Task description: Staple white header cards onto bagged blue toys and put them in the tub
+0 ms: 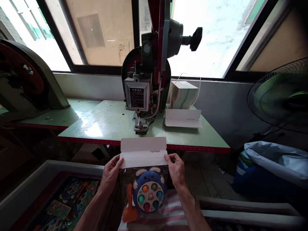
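A folded white header card (143, 159) is pinched at its left edge by my left hand (112, 170) and at its right edge by my right hand (176, 168). Its upper flap stands up, with a small slot near the right. Below the card hangs a clear plastic bag (125, 179). Inside it are a round blue animal-shaped toy (150, 192) with several coloured knobs and an orange toy hammer (130, 205). Just beyond the card, a stapling machine (141, 123) stands on the green table.
The green table (101, 118) carries a stack of cards (184, 94) and another folded white card (183, 118). A bin of bagged toys (51, 166) is at lower left. On the right are a fan (281, 96) and a lined blue bin (255, 183).
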Demonstrator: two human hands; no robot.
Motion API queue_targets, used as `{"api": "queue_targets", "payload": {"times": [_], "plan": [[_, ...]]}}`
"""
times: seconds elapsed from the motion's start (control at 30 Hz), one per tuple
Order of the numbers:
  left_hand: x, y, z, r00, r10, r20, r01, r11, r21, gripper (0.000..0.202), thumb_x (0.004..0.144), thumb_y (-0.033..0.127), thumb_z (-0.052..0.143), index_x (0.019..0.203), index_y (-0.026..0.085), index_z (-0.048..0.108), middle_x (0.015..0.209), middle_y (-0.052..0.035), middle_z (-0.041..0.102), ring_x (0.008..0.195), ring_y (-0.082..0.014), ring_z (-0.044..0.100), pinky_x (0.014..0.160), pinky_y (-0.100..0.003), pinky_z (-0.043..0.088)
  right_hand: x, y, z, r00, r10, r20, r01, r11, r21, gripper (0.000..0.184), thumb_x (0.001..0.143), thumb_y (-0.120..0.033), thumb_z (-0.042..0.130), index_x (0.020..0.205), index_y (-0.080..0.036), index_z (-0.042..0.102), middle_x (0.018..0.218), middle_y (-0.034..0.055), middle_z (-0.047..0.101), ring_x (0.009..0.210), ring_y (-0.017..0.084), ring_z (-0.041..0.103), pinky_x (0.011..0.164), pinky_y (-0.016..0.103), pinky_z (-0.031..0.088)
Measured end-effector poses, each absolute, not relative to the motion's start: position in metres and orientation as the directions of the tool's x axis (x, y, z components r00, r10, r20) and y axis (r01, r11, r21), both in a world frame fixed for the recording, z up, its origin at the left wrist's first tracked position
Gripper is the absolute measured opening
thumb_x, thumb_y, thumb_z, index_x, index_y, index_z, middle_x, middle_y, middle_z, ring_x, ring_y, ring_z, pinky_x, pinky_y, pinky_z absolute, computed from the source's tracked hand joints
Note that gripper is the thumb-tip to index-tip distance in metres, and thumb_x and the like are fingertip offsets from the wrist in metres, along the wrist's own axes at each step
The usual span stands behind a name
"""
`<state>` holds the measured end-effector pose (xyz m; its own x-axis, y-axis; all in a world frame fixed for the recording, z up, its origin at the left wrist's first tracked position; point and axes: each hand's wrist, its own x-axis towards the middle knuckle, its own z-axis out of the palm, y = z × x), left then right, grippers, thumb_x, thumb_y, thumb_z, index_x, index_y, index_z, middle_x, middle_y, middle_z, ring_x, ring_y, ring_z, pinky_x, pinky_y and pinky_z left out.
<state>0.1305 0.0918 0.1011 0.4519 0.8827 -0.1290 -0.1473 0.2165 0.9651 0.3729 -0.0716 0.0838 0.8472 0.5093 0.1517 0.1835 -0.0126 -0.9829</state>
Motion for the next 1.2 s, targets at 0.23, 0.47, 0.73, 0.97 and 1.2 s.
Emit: {"api": "queue_targets", "payload": {"times": [0.23,0.47,0.73,0.97,1.2], "plan": [[0.132,0.089,0.104,0.429,0.890,-0.154,-0.140,0.234,0.962,0.067,0.069,0.052,0.087,0.123,0.015,0.071,0.100,-0.0104,0.081,0.084,-0.0274,0.075,0.063,-0.029,0.061,0.375,-0.069,0.080,0.858,0.503,0.102,0.083,0.060,-0.995,0.037,0.078,-0.054,0.078,0.084,-0.019,0.065,0.078,0.0043,0.069,0.071,0.019,0.063,0.064,0.029,0.051],[0.129,0.091,0.109,0.469,0.864,-0.185,-0.147,0.283,0.948,0.063,0.072,0.046,0.087,0.124,0.017,0.067,0.094,-0.0078,0.080,0.079,-0.0244,0.075,0.063,-0.027,0.060,0.376,-0.073,0.088,0.793,0.609,0.027,-0.102,0.176,-0.979,0.045,0.079,-0.046,0.079,0.110,-0.018,0.062,0.068,-0.0028,0.063,0.066,0.016,0.058,0.065,0.028,0.049],[0.128,0.087,0.106,0.493,0.853,-0.172,-0.141,0.273,0.952,0.059,0.075,0.050,0.084,0.123,0.019,0.067,0.097,-0.0071,0.080,0.078,-0.0252,0.076,0.066,-0.030,0.061,0.377,-0.076,0.095,0.747,0.664,0.040,-0.114,0.187,-0.976,0.049,0.080,-0.045,0.077,0.119,-0.017,0.068,0.070,-0.0040,0.056,0.065,0.013,0.052,0.061,0.025,0.044],[0.128,0.085,0.104,0.472,0.864,-0.177,-0.119,0.261,0.958,0.057,0.073,0.053,0.084,0.116,0.019,0.070,0.096,-0.0075,0.080,0.079,-0.0260,0.076,0.062,-0.029,0.060,0.379,-0.076,0.093,0.744,0.666,0.049,-0.094,0.177,-0.980,0.048,0.080,-0.045,0.077,0.119,-0.019,0.069,0.070,-0.0033,0.058,0.064,0.014,0.052,0.058,0.025,0.044],[0.126,0.084,0.118,0.500,0.850,-0.164,-0.148,0.271,0.951,0.083,0.073,0.049,0.086,0.144,0.023,0.052,0.101,-0.0075,0.079,0.081,-0.0265,0.075,0.064,-0.030,0.060,0.381,-0.081,0.102,0.640,0.768,-0.027,-0.255,0.179,-0.950,0.062,0.077,-0.042,0.079,0.134,-0.024,0.063,0.082,0.0000,0.068,0.072,0.018,0.062,0.062,0.027,0.051]]}}
